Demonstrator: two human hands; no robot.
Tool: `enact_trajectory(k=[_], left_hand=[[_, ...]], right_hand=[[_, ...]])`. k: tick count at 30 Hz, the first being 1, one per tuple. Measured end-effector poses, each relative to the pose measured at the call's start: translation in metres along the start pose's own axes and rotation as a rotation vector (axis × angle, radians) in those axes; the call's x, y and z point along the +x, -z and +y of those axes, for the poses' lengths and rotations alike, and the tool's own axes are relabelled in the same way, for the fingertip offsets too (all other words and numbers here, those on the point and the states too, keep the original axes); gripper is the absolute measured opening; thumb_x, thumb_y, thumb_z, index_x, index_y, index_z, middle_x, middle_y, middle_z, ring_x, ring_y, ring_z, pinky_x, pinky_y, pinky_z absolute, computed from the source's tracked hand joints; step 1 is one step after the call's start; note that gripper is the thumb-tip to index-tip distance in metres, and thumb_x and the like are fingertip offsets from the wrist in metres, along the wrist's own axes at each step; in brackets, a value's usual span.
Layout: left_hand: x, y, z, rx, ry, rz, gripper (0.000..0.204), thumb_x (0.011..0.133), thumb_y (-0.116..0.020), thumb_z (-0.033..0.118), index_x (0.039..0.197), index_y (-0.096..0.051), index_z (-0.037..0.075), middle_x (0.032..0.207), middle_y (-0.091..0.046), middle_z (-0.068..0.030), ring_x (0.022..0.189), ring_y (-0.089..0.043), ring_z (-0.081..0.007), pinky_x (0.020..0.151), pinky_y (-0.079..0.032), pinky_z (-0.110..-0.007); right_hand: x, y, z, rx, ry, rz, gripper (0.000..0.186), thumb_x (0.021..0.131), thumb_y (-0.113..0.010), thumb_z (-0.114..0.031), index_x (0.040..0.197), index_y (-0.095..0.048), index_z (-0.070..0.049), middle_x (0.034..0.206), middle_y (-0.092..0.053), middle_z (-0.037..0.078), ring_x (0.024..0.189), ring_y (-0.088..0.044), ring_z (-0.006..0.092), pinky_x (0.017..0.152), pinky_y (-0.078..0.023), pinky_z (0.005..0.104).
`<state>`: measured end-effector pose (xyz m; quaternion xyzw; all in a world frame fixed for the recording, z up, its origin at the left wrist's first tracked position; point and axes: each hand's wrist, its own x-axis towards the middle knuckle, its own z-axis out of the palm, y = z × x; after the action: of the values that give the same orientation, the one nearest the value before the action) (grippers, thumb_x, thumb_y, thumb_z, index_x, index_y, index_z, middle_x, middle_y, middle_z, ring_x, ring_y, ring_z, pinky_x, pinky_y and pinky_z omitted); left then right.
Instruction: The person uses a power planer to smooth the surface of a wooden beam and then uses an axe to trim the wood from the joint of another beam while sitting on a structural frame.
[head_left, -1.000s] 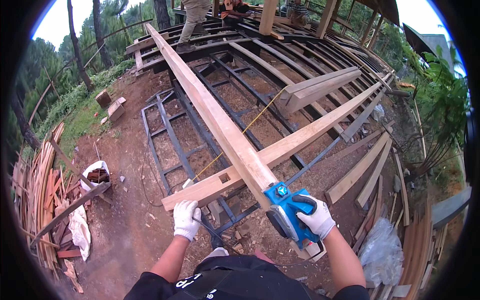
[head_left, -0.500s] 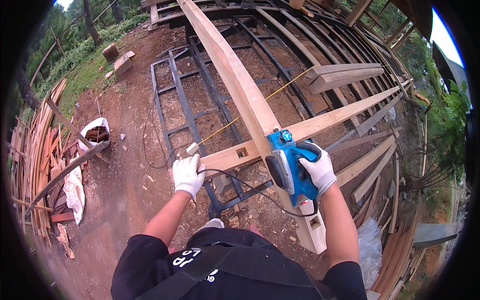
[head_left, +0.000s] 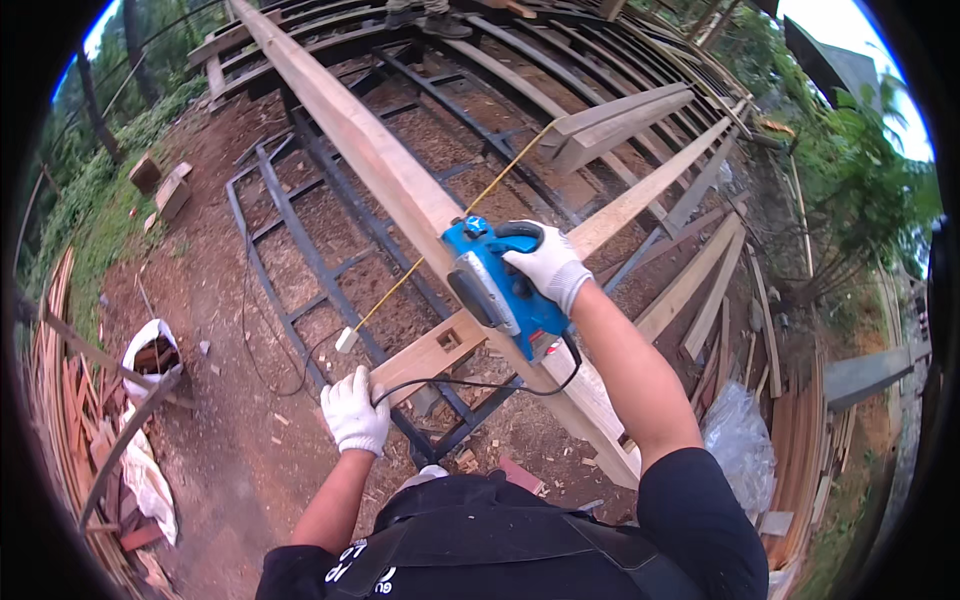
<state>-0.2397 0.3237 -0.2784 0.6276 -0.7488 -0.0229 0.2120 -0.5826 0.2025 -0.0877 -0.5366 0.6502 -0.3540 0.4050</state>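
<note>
While my white-gloved right hand [head_left: 548, 262] curls its fingers around the black handle [head_left: 522, 232] of a blue electric planer [head_left: 500, 280] atop a long, pale timber beam [head_left: 388, 165], my white-gloved left hand [head_left: 357, 412] bunches its fingers at a mortised wooden crosspiece [head_left: 415, 362]; whether they pinch the thin black cord [head_left: 440, 379], I cannot tell.

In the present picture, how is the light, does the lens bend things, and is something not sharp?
Head view: soft daylight without hard shadows; sky at upper right washed out; propped board at left looks bowed, likely by the lens; blue planer fairly clear, trees at upper left softer.
</note>
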Motion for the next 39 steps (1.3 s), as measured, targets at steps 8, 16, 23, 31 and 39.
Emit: enact_trajectory(k=[8, 16, 23, 31, 39], left_hand=[[-0.011, 0.001, 0.016, -0.020, -0.025, -0.030, 0.050, 0.087, -0.072, 0.022, 0.132, -0.063, 0.003, 0.116, -0.069, -0.0177, 0.108, -0.062, -0.0363, 0.103, -0.043, -0.050], [-0.017, -0.012, 0.009, 0.047, -0.086, -0.016, 0.046, 0.091, -0.067, 0.024, 0.134, -0.064, 0.007, 0.128, -0.066, -0.0195, 0.117, -0.061, -0.0387, 0.105, -0.042, -0.052], [-0.099, 0.014, 0.071, -0.591, -0.164, -0.228, 0.028, 0.097, -0.062, 0.015, 0.121, -0.071, 0.005, 0.109, -0.075, -0.0196, 0.104, -0.072, -0.0376, 0.092, -0.055, -0.044], [-0.207, 0.015, 0.174, -0.677, -0.238, -0.886, 0.033, 0.096, -0.061, 0.014, 0.127, -0.069, 0.006, 0.106, -0.076, -0.0151, 0.103, -0.073, -0.0320, 0.094, -0.056, -0.038], [-0.207, 0.023, 0.164, -0.660, -0.009, -0.698, 0.031, 0.100, -0.060, 0.019, 0.128, -0.070, 0.008, 0.121, -0.073, -0.0173, 0.115, -0.070, -0.0327, 0.099, -0.054, -0.038]], right_hand=[[0.049, -0.016, -0.034, -0.143, -0.021, 0.059, 0.034, 0.080, -0.075, -0.035, 0.100, -0.078, -0.008, 0.100, -0.076, 0.019, 0.091, -0.075, 0.0322, 0.084, -0.059, 0.0408], [-0.078, 0.032, 0.013, -0.134, -0.010, -0.005, 0.036, 0.083, -0.072, -0.021, 0.118, -0.073, -0.012, 0.092, -0.075, 0.011, 0.061, -0.072, 0.0191, 0.063, -0.061, 0.0341], [-0.336, 0.128, 0.089, -0.147, -0.065, 0.027, 0.049, 0.079, -0.071, -0.009, 0.128, -0.069, -0.010, 0.114, -0.073, 0.013, 0.101, -0.071, 0.0209, 0.093, -0.057, 0.0361], [-0.537, 0.194, 0.138, -0.139, -0.189, 0.095, 0.057, 0.071, -0.069, -0.007, 0.127, -0.069, -0.002, 0.123, -0.072, 0.017, 0.115, -0.069, 0.0267, 0.103, -0.051, 0.0391], [-0.481, 0.190, 0.136, -0.181, -0.037, 0.056, 0.055, 0.073, -0.070, -0.007, 0.127, -0.068, -0.002, 0.121, -0.072, 0.019, 0.110, -0.070, 0.0285, 0.100, -0.052, 0.0383]])
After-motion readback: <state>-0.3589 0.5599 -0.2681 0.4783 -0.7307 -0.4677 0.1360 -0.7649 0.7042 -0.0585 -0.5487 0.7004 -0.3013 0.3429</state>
